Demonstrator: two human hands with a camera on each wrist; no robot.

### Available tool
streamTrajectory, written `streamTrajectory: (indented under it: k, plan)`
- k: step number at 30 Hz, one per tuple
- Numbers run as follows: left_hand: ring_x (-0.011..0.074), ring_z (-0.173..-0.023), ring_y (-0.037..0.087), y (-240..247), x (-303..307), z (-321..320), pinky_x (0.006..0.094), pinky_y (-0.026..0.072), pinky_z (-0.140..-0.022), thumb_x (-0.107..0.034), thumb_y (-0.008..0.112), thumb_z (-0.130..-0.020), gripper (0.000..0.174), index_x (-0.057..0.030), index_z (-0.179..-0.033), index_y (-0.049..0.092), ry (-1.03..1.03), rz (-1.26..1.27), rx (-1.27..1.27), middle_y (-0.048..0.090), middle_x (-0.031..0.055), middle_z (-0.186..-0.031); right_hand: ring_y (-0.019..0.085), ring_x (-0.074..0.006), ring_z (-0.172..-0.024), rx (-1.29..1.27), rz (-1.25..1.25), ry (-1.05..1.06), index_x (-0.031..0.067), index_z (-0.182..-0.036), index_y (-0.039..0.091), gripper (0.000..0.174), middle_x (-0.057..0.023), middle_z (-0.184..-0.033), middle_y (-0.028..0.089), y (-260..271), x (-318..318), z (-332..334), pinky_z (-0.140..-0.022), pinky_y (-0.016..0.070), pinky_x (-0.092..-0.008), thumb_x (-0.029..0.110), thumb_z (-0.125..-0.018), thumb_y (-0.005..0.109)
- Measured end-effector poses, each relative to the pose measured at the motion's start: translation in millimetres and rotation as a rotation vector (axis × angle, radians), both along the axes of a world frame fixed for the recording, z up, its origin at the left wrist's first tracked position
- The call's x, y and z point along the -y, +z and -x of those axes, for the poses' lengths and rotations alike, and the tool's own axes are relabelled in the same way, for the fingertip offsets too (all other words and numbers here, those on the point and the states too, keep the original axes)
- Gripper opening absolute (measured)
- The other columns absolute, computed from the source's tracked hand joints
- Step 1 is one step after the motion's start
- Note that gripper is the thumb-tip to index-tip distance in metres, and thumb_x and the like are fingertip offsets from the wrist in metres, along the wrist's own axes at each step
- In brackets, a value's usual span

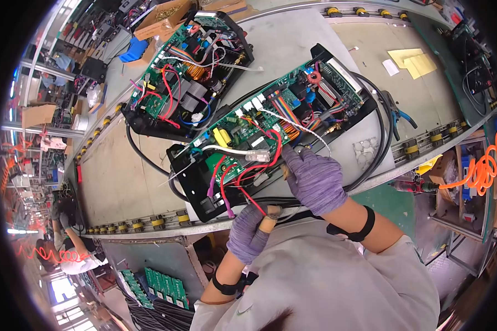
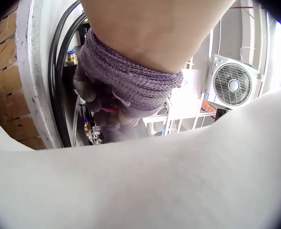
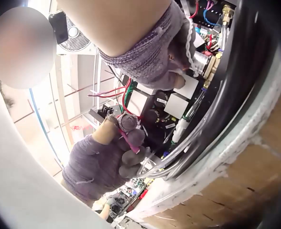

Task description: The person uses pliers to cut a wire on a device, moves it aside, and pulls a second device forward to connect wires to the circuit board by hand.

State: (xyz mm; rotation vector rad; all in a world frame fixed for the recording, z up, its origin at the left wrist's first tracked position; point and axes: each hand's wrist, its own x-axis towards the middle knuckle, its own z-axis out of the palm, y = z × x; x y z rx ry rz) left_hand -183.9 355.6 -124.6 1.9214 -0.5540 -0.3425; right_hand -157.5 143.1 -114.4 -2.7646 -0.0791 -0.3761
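Note:
Both hands wear purple knit gloves with some bare fingertips. In the head view the left hand (image 1: 247, 236) is at the near edge of an opened device chassis (image 1: 207, 201), at the end of a red wire (image 1: 252, 199). The right wrist view shows its fingers pinching a magenta wire sleeve (image 3: 129, 141). The right hand (image 1: 316, 181) reaches over the chassis side, fingertips beside the green circuit board (image 1: 265, 124); I cannot tell whether it grips anything. Beside its fingers lie red wires (image 1: 276, 148) and a white cable with a clear connector (image 1: 257, 155).
A second opened device (image 1: 190, 83) stands behind on the bench. Black cables (image 1: 382, 132) loop round the near unit's right side. Pliers (image 1: 395, 113) and yellow papers (image 1: 414, 62) lie to the right. Rollers (image 1: 157, 222) line the bench edge. Another person (image 1: 74, 248) works at far left.

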Motion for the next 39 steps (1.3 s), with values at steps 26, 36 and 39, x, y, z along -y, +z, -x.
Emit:
streamTrajectory:
  k: [26,36,39]
  plan:
    - [0.0347,-0.082,0.065,6.6,-8.1,7.7,0.0440,0.0523,-0.070,-0.025,0.060,-0.090,0.025,-0.0085,-0.109,0.064,-0.018,-0.309,0.130,0.066,0.0166,-0.090,0.067,-0.0287,-0.079,-0.293,0.183,0.193,0.0037,-0.096,0.061,0.024,-0.0127,-0.086,0.066,33.6,-36.4,7.1,-0.068,0.0495,-0.0444,0.023,-0.082,0.060]
    - [0.0343,-0.075,0.064,25.3,-18.7,19.3,0.0425,0.0523,-0.065,-0.017,0.065,-0.081,0.028,-0.0061,-0.108,0.065,0.080,-0.489,0.394,0.064,0.0134,-0.089,0.058,-0.0292,-0.085,-0.061,0.200,0.319,0.0062,-0.101,0.063,0.033,-0.0113,-0.091,0.063,36.8,-41.7,18.6,-0.084,0.0421,-0.0515,0.023,-0.073,0.066]
    - [0.0323,-0.074,0.064,50.7,-23.0,22.3,0.0418,0.0521,-0.065,-0.013,0.065,-0.077,0.031,-0.0066,-0.107,0.065,0.031,-0.595,0.405,0.065,0.0115,-0.089,0.058,-0.0293,-0.080,-0.007,0.071,0.412,0.0081,-0.099,0.064,0.028,-0.0098,-0.083,0.063,55.6,-41.5,31.0,-0.081,0.0422,-0.0496,0.020,-0.073,0.067]
